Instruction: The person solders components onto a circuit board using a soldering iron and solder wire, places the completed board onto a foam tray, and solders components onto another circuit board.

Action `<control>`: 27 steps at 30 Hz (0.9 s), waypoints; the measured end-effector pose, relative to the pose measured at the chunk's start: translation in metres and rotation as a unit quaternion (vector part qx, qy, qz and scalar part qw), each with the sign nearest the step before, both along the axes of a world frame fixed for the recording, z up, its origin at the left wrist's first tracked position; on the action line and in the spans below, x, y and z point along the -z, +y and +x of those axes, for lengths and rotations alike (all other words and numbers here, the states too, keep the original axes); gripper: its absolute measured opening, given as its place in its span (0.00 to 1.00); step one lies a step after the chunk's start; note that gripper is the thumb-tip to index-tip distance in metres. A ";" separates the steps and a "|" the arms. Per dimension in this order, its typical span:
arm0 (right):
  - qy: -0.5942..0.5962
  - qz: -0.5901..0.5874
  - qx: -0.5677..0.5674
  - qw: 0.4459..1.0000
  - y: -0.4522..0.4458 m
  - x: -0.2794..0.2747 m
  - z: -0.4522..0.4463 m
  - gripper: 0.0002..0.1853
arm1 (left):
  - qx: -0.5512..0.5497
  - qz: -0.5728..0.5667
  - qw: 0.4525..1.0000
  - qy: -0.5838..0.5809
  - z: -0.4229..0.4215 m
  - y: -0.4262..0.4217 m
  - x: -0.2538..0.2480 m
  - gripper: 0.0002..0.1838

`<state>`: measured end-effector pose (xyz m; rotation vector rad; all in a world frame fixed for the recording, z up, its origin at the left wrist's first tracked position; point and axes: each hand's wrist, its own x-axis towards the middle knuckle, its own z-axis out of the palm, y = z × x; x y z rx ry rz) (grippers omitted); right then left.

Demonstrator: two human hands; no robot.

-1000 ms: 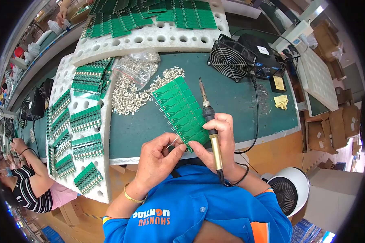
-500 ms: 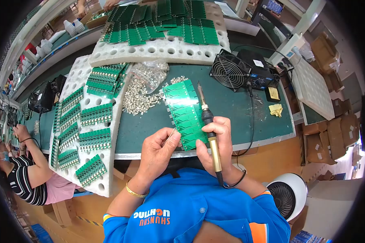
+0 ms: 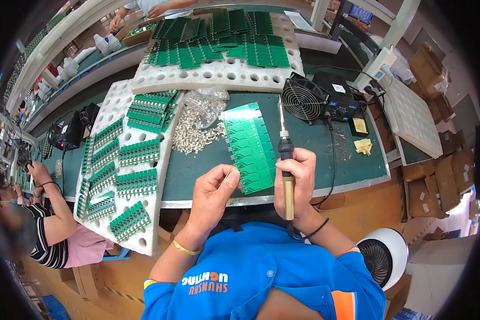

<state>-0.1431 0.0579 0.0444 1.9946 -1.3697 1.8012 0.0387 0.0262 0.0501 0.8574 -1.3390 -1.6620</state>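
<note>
My left hand is closed, thumb and finger pinching the lower left edge of a green circuit board. The board is tilted toward me, with a row of metal pins along its left edge. My right hand wraps round a soldering iron with a brass-coloured lower handle. Its metal tip points up and away, to the right of the board and apart from it. Beyond the board lie a heap of small metal parts and a clear plastic bag holding more of them.
White foam trays at the left and back carry several green boards. A small fan, a black soldering station and yellow sponges stand at the right. A co-worker sits at the left; another person's hands show at the back.
My right hand has drawn the soldering iron slightly right, away from the board, and no longer touches the board's lower corner. The whole view has shifted a little.
</note>
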 end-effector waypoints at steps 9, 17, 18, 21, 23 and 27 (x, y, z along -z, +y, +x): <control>-0.021 0.002 -0.022 1.000 -0.040 -0.001 -0.010 0.24 | -0.023 -0.015 1.000 0.000 -0.016 -0.037 -0.011 0.09; -0.004 -0.011 -0.022 1.000 -0.082 -0.004 -0.018 0.26 | -0.038 -0.003 0.999 -0.008 -0.023 -0.070 -0.012 0.10; 0.004 -0.017 -0.023 1.000 -0.085 -0.005 -0.019 0.25 | -0.039 -0.001 0.999 -0.009 -0.024 -0.072 -0.012 0.10; -0.021 -0.001 -0.036 0.999 -0.092 0.001 -0.020 0.24 | -0.043 0.018 0.999 -0.006 -0.027 -0.080 -0.013 0.11; -0.022 -0.002 -0.037 0.999 -0.097 0.000 -0.022 0.24 | -0.039 0.037 0.999 0.008 -0.028 -0.085 -0.012 0.11; -0.023 -0.008 -0.033 0.999 -0.103 -0.001 -0.025 0.23 | -0.031 0.037 0.999 0.000 -0.032 -0.094 -0.012 0.12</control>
